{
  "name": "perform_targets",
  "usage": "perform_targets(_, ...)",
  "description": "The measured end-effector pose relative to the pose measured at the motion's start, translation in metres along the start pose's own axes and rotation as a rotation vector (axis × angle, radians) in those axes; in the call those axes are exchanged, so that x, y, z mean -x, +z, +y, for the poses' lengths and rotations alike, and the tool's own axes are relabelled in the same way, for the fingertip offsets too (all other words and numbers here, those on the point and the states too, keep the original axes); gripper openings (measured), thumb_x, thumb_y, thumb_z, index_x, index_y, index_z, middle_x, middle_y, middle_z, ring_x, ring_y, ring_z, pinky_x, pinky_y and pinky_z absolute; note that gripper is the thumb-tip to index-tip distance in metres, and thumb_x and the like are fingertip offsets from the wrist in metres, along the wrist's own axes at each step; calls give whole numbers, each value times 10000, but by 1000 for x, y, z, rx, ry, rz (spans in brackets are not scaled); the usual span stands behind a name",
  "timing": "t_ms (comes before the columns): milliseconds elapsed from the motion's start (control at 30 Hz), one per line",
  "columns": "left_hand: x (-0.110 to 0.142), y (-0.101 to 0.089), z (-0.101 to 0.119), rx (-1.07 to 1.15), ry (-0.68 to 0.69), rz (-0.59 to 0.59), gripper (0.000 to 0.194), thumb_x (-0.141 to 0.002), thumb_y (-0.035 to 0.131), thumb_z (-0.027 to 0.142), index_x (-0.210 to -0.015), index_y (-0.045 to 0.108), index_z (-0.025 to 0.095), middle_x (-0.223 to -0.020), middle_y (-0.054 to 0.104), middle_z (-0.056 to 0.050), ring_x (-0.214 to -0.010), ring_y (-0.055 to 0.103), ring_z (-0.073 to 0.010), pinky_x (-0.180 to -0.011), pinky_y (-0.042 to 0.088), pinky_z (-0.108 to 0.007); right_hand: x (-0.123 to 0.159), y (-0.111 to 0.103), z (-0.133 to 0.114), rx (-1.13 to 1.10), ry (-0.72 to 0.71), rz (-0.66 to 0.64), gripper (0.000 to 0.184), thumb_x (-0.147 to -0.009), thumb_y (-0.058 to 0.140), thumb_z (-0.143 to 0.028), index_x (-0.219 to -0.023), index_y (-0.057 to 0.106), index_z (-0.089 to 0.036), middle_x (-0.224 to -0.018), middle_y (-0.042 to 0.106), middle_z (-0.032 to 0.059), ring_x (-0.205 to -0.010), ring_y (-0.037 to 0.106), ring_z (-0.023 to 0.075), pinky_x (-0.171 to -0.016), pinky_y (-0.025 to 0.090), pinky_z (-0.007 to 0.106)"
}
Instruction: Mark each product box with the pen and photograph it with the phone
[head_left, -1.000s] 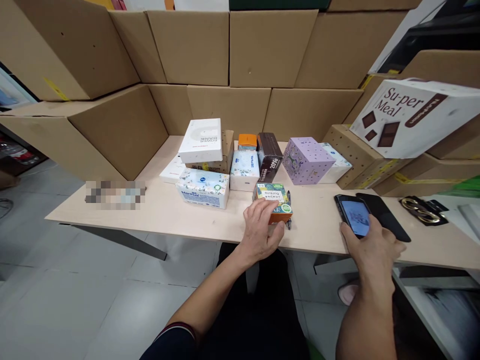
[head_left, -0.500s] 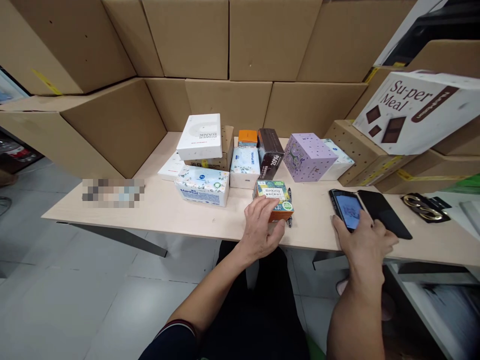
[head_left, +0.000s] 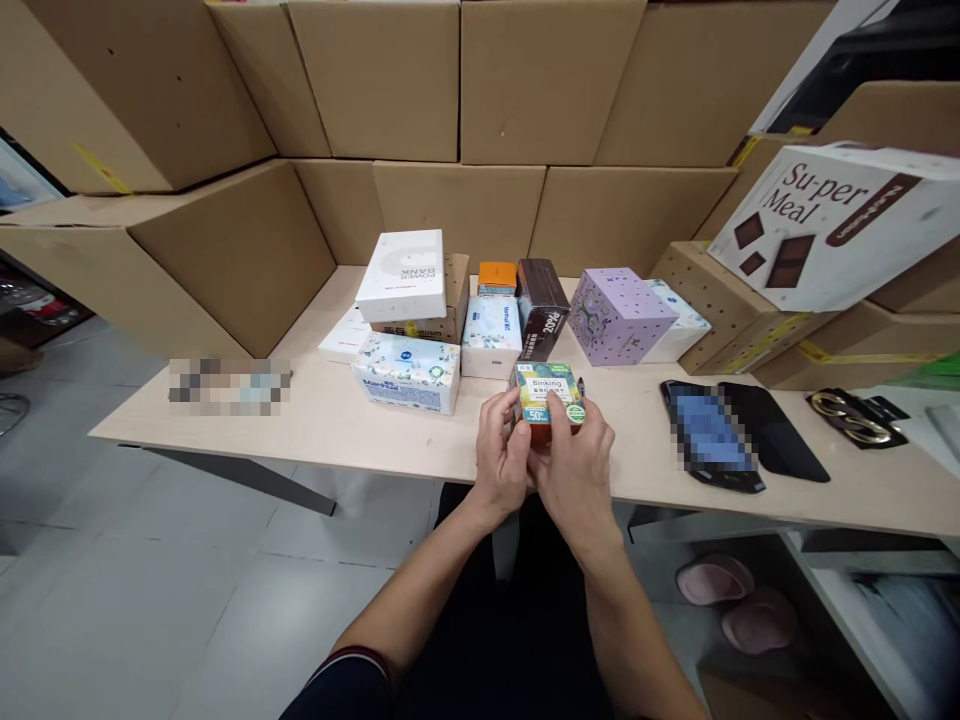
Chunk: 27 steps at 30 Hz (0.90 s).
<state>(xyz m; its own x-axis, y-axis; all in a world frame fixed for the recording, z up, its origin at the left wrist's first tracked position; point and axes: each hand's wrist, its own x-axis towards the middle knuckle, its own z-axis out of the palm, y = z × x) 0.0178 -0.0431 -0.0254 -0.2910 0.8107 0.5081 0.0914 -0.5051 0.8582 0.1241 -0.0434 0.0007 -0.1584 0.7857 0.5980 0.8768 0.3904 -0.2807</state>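
Near the table's front edge, both my hands hold a small, colourful Binking box (head_left: 546, 378), white-labelled on top with an orange lower side. My left hand (head_left: 501, 455) wraps round its left side, fingers curled. From the right, my right hand (head_left: 576, 465) grips the box, with one finger lying over the top face. Its underside and most of the front are hidden by my hands. Just beyond its right side shows the tip of a dark thin object (head_left: 580, 385). Behind the box stand a tissue pack (head_left: 491, 345) and a dark brown box (head_left: 541, 300).
Left of my hands lies another tissue pack (head_left: 405, 375), before a white power bank box (head_left: 401, 280). A purple box (head_left: 619, 315) stands back right. On the right rest a phone (head_left: 712, 435) with a black cover (head_left: 776, 430). Cardboard boxes (head_left: 547, 85) wall the back.
My right hand has left the phone and moved left to the Binking box. My left hand has closed round the box's left side. The phone stays on the table.
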Motion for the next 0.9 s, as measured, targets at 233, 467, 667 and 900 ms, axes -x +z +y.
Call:
perform_targets(233, 3, 2, -2, 35, -8, 27, 437, -1019, 466, 466, -1382, 554, 239, -1328, 573, -128, -1210, 589, -263, -1026, 504, -428, -6, 11, 2, 25, 72, 46, 603, -939, 530, -562, -1360, 546, -130, -1327, 443, 271, -1107, 488, 366, -880, 494, 560)
perform_targets(467, 3, 2, -3, 161, -8, 278, 353, -1014, 483, 458, -1230, 652, 236, -1137, 634, -77, -941, 596, -178, -862, 506, -321, -27, -16, 9, -273, 19, 127, 580, -871, 664, -524, -1334, 558, -192, -1296, 506, 176, -1248, 499, 322, -1040, 474, 523)
perform_targets(667, 3, 4, -3, 218, -32, 352, 327, -1005, 503, 460, -1177, 655, 227, -1082, 629, -68, -895, 589, -166, -808, 492, -301, -93, -22, -13, -361, -85, 161, 559, -876, 649, -519, -1335, 530, -224, -1290, 517, 145, -1266, 499, 297, -1079, 441, 519)
perform_targets(900, 2, 1, -2, 150, -57, 299, 350, -1008, 490, 480, -1186, 647, 223, -1070, 646, -73, -952, 613, -191, -858, 505, -335, -150, 28, -45, -49, 13, 58, 634, -902, 622, -552, -1355, 551, -115, -1281, 466, 244, -1176, 472, 383, -965, 449, 556)
